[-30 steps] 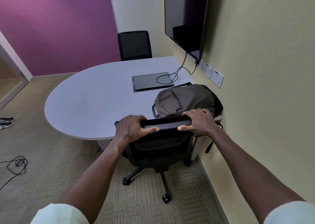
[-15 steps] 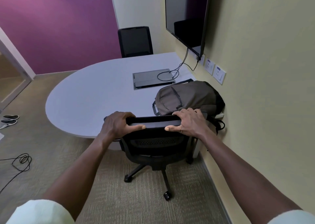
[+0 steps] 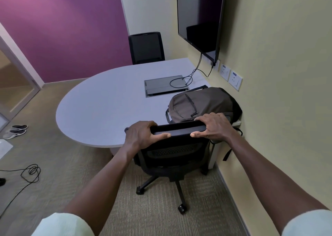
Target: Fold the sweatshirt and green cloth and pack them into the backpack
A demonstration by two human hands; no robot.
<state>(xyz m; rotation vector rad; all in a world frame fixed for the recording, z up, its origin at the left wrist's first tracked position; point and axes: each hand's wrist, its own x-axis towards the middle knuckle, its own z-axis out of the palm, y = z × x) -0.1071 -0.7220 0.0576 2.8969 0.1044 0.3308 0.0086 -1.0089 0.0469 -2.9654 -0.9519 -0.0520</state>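
Both hands, left (image 3: 142, 134) and right (image 3: 214, 127), still grip the chair (image 3: 177, 129), now dragged back; backpack (image 3: 203, 103) at table's (image 3: 100, 110) right edge untouched, folding not started.

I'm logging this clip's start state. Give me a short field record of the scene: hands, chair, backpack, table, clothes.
left hand: grips the chair's top edge
right hand: grips the same edge
chair: black, on castors, at the table
backpack: brown, lying on the table beside the wall
table: pale grey, rounded
sweatshirt and green cloth: not in view
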